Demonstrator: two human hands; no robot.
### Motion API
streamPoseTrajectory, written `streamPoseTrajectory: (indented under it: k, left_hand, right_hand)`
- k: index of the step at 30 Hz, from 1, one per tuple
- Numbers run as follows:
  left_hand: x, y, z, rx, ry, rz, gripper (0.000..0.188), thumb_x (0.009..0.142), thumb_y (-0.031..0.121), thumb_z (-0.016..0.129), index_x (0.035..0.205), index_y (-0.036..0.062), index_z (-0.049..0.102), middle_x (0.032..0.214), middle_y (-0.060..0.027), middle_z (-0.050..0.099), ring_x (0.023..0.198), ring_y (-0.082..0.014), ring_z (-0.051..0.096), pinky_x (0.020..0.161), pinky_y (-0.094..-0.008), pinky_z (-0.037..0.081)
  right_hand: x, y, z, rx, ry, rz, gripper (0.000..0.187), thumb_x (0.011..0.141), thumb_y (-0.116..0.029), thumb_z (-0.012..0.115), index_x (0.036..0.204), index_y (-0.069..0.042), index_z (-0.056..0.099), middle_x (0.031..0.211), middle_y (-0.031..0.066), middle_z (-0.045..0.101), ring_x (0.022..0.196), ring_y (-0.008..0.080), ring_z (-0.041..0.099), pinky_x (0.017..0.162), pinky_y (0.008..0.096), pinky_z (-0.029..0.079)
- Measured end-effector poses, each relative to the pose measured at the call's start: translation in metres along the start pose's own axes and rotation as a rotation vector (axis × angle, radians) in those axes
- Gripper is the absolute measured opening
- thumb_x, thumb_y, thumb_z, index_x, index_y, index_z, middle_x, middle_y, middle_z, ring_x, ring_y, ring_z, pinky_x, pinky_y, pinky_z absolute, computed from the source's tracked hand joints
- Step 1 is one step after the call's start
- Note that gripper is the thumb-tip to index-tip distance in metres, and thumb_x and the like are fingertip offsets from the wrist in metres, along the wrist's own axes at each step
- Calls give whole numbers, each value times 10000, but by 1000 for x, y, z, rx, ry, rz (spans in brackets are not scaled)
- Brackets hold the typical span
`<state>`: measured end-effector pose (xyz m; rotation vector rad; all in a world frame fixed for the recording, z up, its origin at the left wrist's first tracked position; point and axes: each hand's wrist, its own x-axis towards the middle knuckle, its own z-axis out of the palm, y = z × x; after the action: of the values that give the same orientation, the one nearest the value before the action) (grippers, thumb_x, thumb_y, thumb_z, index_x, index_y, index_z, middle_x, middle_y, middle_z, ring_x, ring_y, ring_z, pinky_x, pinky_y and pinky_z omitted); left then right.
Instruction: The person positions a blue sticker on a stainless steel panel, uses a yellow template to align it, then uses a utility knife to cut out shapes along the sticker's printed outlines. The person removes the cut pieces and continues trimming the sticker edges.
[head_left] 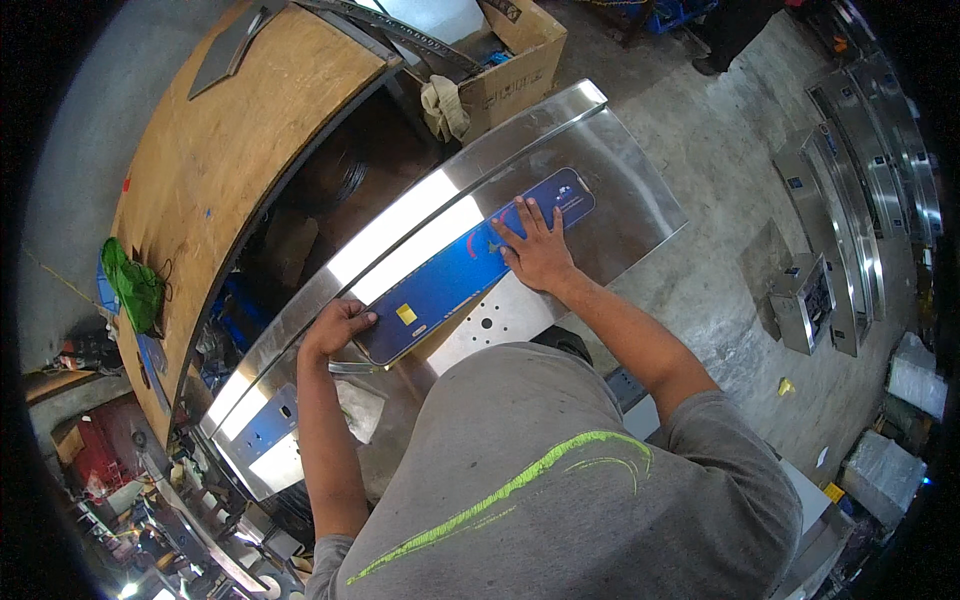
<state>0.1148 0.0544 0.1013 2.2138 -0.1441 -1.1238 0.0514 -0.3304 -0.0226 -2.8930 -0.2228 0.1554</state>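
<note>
A long blue printed panel (445,290) with rounded ends and a small yellow label (406,314) lies slantwise on a shiny stainless steel piece (640,185). My right hand (538,250) presses flat on the panel toward its far right end, fingers spread. At the near left end, my left hand (335,326) is closed around the panel's edge, its thumb over the corner; the other fingers are partly hidden. Below the panel, a row of holes shows in a bright metal strip (490,325). A pale cloth or piece of film (358,408) lies by my left forearm.
Along the left stands a curved wooden table (250,110) with a green bag (130,285) on it. A cardboard box (520,75) with a glove (445,108) on its rim is behind. Steel units (835,225) stand on the concrete floor at right. A person's leg (735,35) shows at the top.
</note>
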Motion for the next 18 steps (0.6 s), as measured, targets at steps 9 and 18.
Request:
streamPoseTrajectory:
  k: [9, 18]
  left_hand:
    - [-16, 8, -1, -226, 56, 68, 224, 955, 208, 675, 901, -8, 693, 801, -8, 670, 711, -108, 596, 663, -295, 494]
    - [-9, -13, 5, -296, 79, -29, 236, 948, 234, 691, 876, 9, 704, 740, 17, 647, 669, -97, 566, 642, -288, 465]
  right_hand:
    - [-1, -2, -1, 37, 35, 45, 506, 1043, -463, 346, 1521, -310, 405, 1633, 160, 206, 1514, 376, 177, 1147, 716, 108]
    - [1, 3, 2, 61, 27, 40, 491, 1039, -455, 367, 1508, -324, 428, 1631, 144, 228, 1510, 363, 190, 1138, 722, 121]
